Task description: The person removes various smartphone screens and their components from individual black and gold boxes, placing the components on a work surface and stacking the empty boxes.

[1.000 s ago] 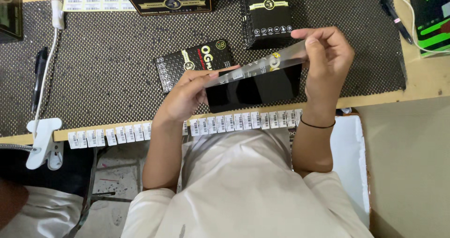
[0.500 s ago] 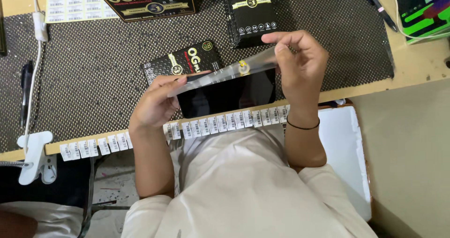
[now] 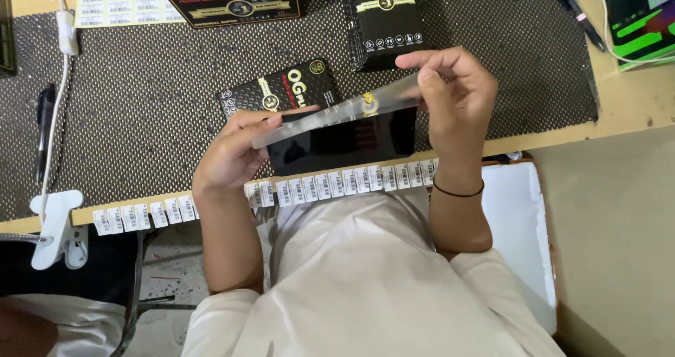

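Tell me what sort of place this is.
Probably a phone accessory or repair bench: black retail boxes on a mesh mat, barcode stickers along the table edge, both hands holding a clear screen protector over a dark screen.

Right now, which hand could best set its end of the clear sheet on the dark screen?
Probably the left hand: its end of the clear sheet sits beside the dark screen; the right hand pinches its end past the far corner.

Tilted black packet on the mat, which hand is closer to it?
Left. The left hand sits just below the tilted black packet, pinching one end of a clear strip; the right hand pinches the other end, farther right.
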